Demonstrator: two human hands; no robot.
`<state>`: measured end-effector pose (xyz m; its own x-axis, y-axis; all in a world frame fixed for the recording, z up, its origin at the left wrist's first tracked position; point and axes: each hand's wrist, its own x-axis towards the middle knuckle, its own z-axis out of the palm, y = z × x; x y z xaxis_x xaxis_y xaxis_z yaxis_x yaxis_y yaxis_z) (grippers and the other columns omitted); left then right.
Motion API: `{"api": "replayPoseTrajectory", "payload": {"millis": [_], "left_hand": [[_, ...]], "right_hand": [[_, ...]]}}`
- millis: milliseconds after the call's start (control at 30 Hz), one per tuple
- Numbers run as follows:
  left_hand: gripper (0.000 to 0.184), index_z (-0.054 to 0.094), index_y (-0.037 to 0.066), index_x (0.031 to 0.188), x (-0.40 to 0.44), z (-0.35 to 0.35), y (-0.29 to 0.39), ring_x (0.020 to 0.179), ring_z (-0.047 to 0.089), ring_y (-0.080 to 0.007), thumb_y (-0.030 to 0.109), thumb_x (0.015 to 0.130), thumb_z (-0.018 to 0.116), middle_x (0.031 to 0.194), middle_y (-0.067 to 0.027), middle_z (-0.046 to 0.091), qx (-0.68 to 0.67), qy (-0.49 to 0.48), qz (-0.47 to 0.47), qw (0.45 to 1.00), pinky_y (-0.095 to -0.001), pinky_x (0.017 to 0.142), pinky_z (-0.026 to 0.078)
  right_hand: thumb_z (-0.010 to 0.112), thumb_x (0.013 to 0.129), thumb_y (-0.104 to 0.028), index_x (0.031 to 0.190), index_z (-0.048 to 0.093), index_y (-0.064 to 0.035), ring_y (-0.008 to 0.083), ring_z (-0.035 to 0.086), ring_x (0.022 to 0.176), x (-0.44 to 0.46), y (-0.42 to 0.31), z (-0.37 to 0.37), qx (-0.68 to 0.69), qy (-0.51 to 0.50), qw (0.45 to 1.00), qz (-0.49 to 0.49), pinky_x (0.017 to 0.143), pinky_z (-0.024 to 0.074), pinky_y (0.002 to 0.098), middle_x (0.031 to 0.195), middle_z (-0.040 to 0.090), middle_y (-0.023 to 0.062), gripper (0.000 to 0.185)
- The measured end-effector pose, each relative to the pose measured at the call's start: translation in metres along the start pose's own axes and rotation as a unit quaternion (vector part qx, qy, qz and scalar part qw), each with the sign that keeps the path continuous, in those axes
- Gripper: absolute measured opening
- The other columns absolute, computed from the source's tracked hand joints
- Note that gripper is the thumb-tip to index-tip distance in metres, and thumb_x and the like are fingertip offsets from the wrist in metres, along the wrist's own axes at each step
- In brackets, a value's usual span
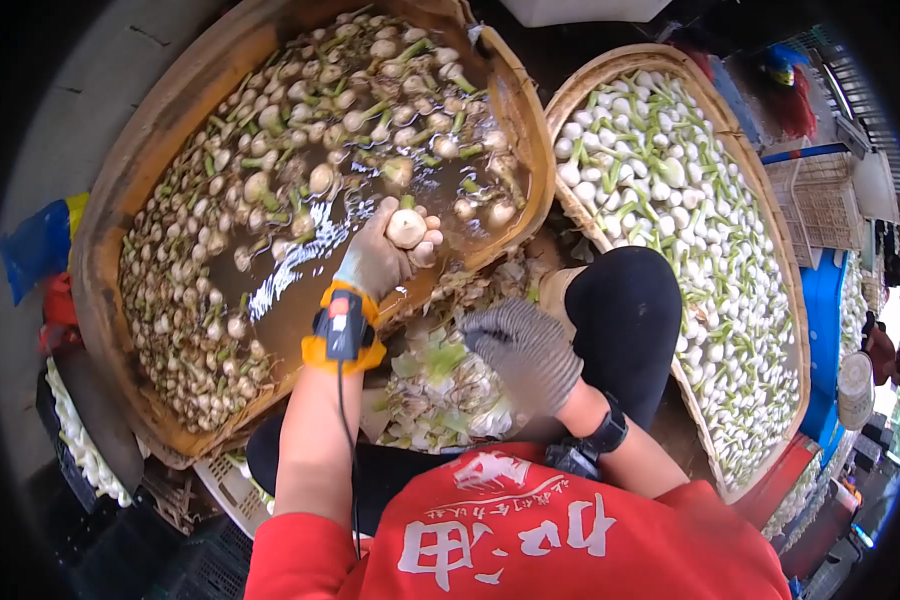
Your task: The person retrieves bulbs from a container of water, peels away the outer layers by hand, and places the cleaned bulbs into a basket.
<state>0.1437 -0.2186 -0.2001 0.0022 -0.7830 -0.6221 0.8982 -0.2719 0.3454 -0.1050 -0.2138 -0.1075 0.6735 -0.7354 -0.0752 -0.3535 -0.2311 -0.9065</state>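
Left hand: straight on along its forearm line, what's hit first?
Probably the bulb in the water just beyond the held bulb; depth is unclear, so the left hand might pass above.

A blue bin (826,335) stands among clutter. Above it in view are pale crates (818,200) and, higher still, a red bundle (798,112) (too blurred to tell more). Far left of that bin lie blue plastic (35,248) and, just below, red cloth (58,308).
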Motion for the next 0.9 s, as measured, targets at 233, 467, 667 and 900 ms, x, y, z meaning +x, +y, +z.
{"api": "replayPoseTrajectory", "payload": {"millis": [233, 467, 667, 900], "left_hand": [[0.061, 0.057, 0.001, 0.110, -0.153, 0.048, -0.050, 0.070, 0.065, -0.0218, 0.059, 0.095, 0.046, 0.090, -0.0111, 0.065, -0.049, 0.056, 0.094, 0.993, -0.0313, 0.061, 0.058], [0.050, 0.055, 0.005, 0.109, -0.204, 0.072, -0.092, 0.080, 0.062, -0.0180, 0.053, 0.099, 0.046, 0.090, -0.0024, 0.060, 0.002, -0.021, 0.198, 0.980, -0.0381, 0.075, 0.054], [0.062, 0.047, 0.004, 0.136, -0.241, 0.073, -0.092, 0.079, 0.065, -0.0166, 0.052, 0.098, 0.047, 0.115, -0.0070, 0.061, 0.169, 0.034, 0.146, 0.974, -0.0285, 0.066, 0.054], [0.064, 0.041, 0.001, 0.142, -0.278, 0.084, -0.103, 0.067, 0.059, -0.0104, 0.035, 0.091, 0.060, 0.095, -0.0065, 0.062, 0.249, -0.017, 0.158, 0.956, -0.0180, 0.053, 0.044]], "right_hand": [[0.066, 0.083, -0.022, 0.092, 0.071, -0.0080, 0.0306, 0.061, 0.081, 0.022, -0.044, 0.011, -0.112, 0.015, 0.979, -0.170, 0.073, 0.0485, 0.0407, 0.087, 0.068, 0.0091, 0.017], [0.066, 0.082, -0.024, 0.094, 0.069, -0.0089, 0.0317, 0.061, 0.076, -0.009, -0.063, 0.021, -0.208, -0.019, 0.966, -0.153, 0.069, 0.0494, 0.0431, 0.080, 0.063, 0.0111, 0.019], [0.068, 0.080, -0.023, 0.088, 0.066, -0.0055, 0.0302, 0.062, 0.074, -0.032, -0.079, 0.003, -0.015, -0.163, 0.980, -0.114, 0.068, 0.0491, 0.0395, 0.080, 0.062, 0.0127, 0.019], [0.063, 0.088, -0.017, 0.085, 0.065, -0.0032, 0.0280, 0.066, 0.076, 0.008, -0.059, -0.026, 0.002, 0.269, 0.961, -0.055, 0.071, 0.0513, 0.0376, 0.083, 0.068, 0.0140, 0.014]]}}
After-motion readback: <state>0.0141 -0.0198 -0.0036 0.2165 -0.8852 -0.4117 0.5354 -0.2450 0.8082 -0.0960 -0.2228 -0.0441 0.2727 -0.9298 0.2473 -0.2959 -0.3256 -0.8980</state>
